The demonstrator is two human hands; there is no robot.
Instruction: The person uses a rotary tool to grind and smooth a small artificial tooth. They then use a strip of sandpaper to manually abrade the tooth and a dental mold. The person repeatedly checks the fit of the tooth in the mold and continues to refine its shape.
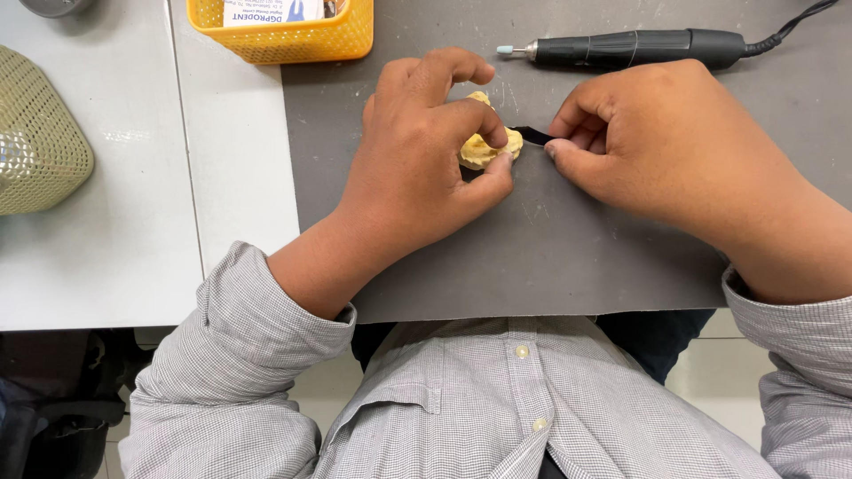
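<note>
Yellow plaster cast [484, 151] lumpy, pinched with black strip [532, 135], both hands

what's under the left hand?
A yellow plaster cast resting on the grey mat, pinched by the left hand. A black strip runs from it to the right hand. Most of the cast is covered by fingers.

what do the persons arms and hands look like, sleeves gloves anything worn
Both hands are bare: the left hand and right hand show no gloves, rings or watch. Each arm wears a grey-and-white fine-checked shirt sleeve, the left sleeve and right sleeve, pushed back above the wrist. The cuffs are loose and creased.
</note>
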